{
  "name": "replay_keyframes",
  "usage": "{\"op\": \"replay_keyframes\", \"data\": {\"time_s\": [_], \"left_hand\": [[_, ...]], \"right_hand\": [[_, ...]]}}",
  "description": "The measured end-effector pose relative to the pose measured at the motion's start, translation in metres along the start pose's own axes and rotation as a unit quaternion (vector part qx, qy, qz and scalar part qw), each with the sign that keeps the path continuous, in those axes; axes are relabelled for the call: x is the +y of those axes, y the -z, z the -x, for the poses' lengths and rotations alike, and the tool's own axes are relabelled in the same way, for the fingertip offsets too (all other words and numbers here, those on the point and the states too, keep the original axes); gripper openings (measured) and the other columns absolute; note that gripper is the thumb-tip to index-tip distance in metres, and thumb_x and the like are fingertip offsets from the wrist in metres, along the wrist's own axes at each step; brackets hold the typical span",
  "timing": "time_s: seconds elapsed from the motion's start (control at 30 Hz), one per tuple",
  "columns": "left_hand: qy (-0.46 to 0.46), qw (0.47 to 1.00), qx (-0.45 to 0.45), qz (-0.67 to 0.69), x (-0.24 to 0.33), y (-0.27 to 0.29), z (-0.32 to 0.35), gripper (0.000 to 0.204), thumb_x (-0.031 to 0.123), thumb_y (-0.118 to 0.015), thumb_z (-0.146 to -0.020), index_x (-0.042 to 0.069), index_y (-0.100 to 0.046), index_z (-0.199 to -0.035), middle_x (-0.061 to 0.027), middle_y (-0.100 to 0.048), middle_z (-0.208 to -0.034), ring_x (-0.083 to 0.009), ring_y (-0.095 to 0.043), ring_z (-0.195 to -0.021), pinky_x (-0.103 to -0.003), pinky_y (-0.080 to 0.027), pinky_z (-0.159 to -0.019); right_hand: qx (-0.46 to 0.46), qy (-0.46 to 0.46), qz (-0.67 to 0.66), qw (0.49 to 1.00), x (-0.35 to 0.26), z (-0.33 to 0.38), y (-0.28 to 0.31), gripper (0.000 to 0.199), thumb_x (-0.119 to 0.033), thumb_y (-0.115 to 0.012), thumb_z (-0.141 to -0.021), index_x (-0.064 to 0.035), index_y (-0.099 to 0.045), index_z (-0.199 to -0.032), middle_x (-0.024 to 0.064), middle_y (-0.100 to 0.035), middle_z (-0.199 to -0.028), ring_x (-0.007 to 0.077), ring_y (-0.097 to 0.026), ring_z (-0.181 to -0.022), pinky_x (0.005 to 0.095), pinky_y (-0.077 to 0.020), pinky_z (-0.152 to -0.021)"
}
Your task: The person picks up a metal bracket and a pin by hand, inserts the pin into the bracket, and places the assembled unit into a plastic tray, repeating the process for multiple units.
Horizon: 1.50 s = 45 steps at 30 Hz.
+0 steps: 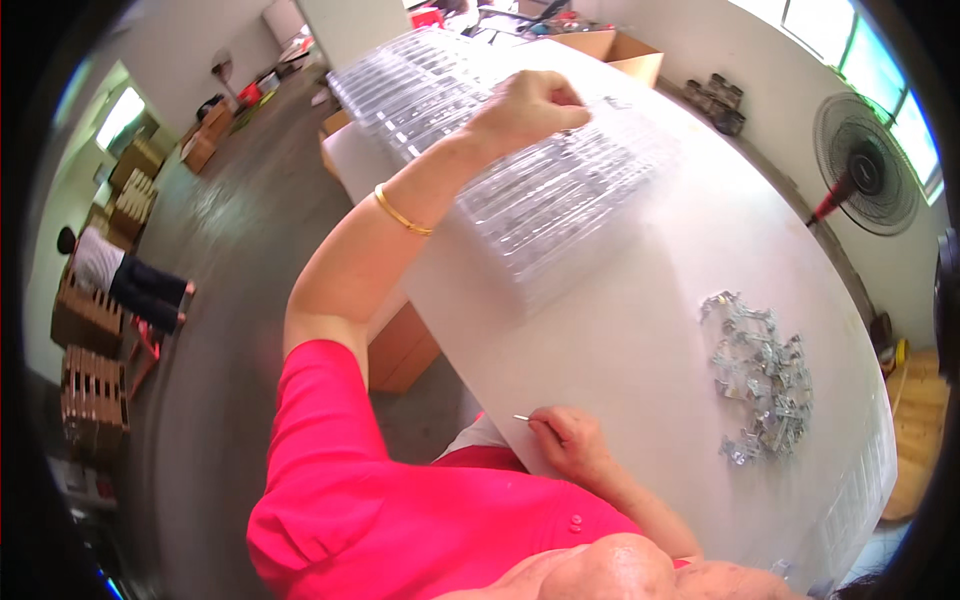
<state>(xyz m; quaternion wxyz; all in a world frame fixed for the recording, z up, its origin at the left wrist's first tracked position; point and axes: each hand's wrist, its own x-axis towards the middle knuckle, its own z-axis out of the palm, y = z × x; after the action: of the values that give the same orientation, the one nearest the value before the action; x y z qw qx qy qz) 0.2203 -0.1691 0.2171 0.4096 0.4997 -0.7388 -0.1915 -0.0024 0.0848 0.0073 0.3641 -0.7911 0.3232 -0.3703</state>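
My left hand point(540, 103), with a gold-coloured bangle at its wrist, reaches over the clear plastic trays point(560, 205). Its fingers are pinched together, and what they hold, if anything, cannot be made out. The trays have rows of narrow slots and lie on the far left part of the white table point(600, 330). Close to the table's near edge, my right hand point(572, 440) is closed on a short thin pale rod point(521, 417), whose tip sticks out to the left. A loose pile of small silvery metal parts point(765, 385) lies to the right of that hand.
Beyond the table's far end is an open cardboard box point(610, 52). A floor fan point(862, 170) stands by the right wall. Another cardboard box point(402, 350) sits below the table's left edge. Far left, another person point(120, 270) bends near stacked cartons point(95, 390).
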Motion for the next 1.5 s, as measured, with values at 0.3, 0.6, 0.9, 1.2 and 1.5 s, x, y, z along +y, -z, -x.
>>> {"op": "replay_keyframes", "data": {"time_s": [0.3,0.6,0.9,1.2,1.5], "left_hand": [[0.008,0.994,0.001,-0.112,-0.022,-0.013,-0.036,0.021,0.02,-0.076,-0.078,0.001,-0.073,-0.086,-0.0069,-0.071,-0.078,-0.0124,-0.065,-0.074,-0.028,-0.052,-0.07],[0.009,0.979,0.021,-0.204,-0.051,-0.009,-0.076,0.026,0.027,-0.078,-0.073,0.004,-0.074,-0.085,-0.0089,-0.072,-0.079,-0.0172,-0.068,-0.074,-0.031,-0.053,-0.071],[0.041,0.978,0.009,-0.203,-0.077,-0.009,-0.094,0.024,0.026,-0.08,-0.071,0.005,-0.075,-0.082,-0.0094,-0.074,-0.08,-0.0175,-0.07,-0.075,-0.03,-0.054,-0.072],[0.093,0.958,-0.044,-0.268,-0.072,-0.033,-0.101,0.021,0.023,-0.073,-0.071,0.01,-0.075,-0.087,-0.0141,-0.074,-0.089,-0.029,-0.071,-0.091,-0.038,-0.054,-0.085],[0.088,0.933,-0.043,-0.347,-0.083,-0.049,-0.106,0.025,0.024,-0.073,-0.073,0.01,-0.075,-0.094,-0.0166,-0.073,-0.102,-0.0322,-0.069,-0.1,-0.041,-0.053,-0.09]], "right_hand": [[-0.007,-0.011,-0.007,1.0,-0.001,0.003,0.007,0.004,-0.008,-0.066,-0.087,-0.006,-0.064,-0.089,0.0129,-0.066,-0.077,0.0329,-0.065,-0.07,0.0402,-0.0512,-0.062],[-0.007,0.001,-0.022,1.0,0.004,0.004,0.006,0.004,-0.008,-0.066,-0.086,-0.0066,-0.066,-0.09,0.0126,-0.066,-0.076,0.0314,-0.065,-0.069,0.039,-0.0513,-0.061],[-0.012,-0.01,-0.022,1.0,0.006,0.004,0.007,0.006,-0.011,-0.068,-0.085,-0.0083,-0.066,-0.09,0.0108,-0.066,-0.077,0.0296,-0.066,-0.069,0.0375,-0.0516,-0.061],[-0.007,0.0,-0.033,0.999,0.009,0.006,0.004,0.006,-0.013,-0.066,-0.089,-0.0079,-0.064,-0.093,0.0136,-0.065,-0.077,0.0344,-0.065,-0.07,0.0419,-0.0513,-0.062],[-0.018,-0.004,-0.031,0.999,0.007,0.007,0.005,0.007,-0.012,-0.065,-0.09,-0.0073,-0.063,-0.094,0.0139,-0.065,-0.079,0.034,-0.065,-0.073,0.0414,-0.0513,-0.063]]}}
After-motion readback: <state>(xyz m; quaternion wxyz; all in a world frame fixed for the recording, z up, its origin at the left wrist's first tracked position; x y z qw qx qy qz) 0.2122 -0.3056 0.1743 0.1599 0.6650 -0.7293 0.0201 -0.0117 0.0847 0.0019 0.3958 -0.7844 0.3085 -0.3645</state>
